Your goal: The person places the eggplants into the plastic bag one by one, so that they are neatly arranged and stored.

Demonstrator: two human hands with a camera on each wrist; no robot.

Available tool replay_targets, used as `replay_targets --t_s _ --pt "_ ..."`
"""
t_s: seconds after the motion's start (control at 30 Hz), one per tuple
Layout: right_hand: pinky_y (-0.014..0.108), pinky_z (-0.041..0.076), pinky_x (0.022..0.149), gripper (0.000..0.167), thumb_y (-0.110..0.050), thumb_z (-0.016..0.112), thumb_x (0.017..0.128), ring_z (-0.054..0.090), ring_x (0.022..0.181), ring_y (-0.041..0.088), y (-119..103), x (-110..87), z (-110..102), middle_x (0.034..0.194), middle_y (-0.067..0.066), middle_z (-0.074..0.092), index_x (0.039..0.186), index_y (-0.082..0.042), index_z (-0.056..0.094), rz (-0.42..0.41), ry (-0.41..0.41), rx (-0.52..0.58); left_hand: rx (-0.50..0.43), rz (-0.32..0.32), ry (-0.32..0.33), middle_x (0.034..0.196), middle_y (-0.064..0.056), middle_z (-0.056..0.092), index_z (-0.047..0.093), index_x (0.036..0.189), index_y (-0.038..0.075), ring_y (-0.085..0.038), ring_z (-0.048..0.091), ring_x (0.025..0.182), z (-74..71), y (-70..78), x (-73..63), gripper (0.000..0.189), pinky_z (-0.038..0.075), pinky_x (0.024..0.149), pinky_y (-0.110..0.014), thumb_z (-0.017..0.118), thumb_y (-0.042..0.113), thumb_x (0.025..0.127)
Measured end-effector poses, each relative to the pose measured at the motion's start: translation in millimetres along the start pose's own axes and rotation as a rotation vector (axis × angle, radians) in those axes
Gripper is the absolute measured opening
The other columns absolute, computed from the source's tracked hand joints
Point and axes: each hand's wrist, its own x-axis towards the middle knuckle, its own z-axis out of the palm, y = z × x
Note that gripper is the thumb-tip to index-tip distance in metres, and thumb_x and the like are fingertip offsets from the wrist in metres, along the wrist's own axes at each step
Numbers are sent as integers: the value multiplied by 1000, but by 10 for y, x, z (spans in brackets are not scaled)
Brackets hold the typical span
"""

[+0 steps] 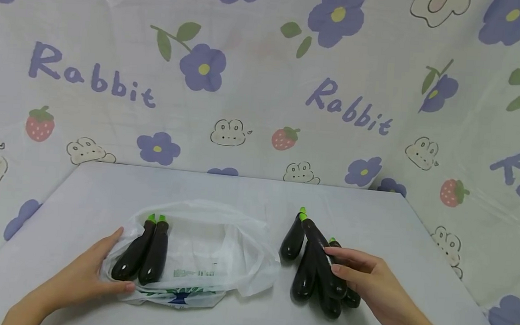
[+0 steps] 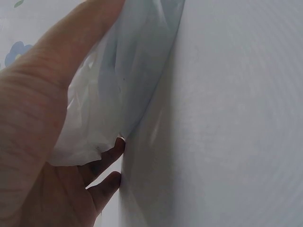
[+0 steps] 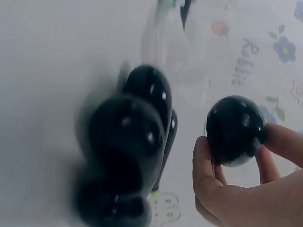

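A white plastic bag [image 1: 254, 261] lies on the table with its mouth spread and two dark eggplants, one [image 1: 153, 255] beside the other, inside at the left. My left hand [image 1: 83, 271] rests against the bag's left end, thumb and fingers spread wide; in the left wrist view its fingertips [image 2: 111, 187] are by the bag's lower corner at the tabletop. To the right, my right hand [image 1: 377, 284] holds the upper eggplant [image 1: 315, 238] of a pile. The right wrist view shows that eggplant [image 3: 235, 130] between thumb and fingers, its round end facing the camera.
Several more eggplants [image 1: 304, 279] lie bunched under and beside the held one, green stems pointing away. The white table [image 1: 249, 189] ends at a hanging cloth [image 1: 254, 102] printed with flowers, rabbits and strawberries, which also runs along the right side.
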Motion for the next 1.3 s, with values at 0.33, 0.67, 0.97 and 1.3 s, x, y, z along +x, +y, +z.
replay_targets --t_s 0.33,0.67,0.97,1.3 --pt "35 47 94 45 -16 74 89 56 114 28 -113 -17 290 131 18 54 132 -8 63 0 -98 69 2 19 14 148 -33 31 17 154 -5 -52 30 133 29 -2 6 122 30 100 -68 88 47 69" --pt "36 46 94 42 -18 76 87 55 113 27 -189 18 578 127 10 60 127 -11 68 -27 -145 -14 11 13 10 148 -32 32 18 154 -4 -51 30 134 13 14 10 123 30 100 -68 86 53 68" --pt "33 49 87 39 -16 76 87 59 102 24 -211 45 823 118 12 65 125 -8 69 -23 -238 1 10 15 11 148 -32 32 18 154 -3 -51 30 134 17 9 14 124 30 100 -68 86 53 68" --pt "36 50 89 40 -16 77 86 60 104 22 -192 169 1109 117 12 66 124 -10 70 3 -290 70 5 19 23 147 -33 32 18 154 -4 -51 30 133 10 -11 -9 123 30 100 -68 87 51 68"
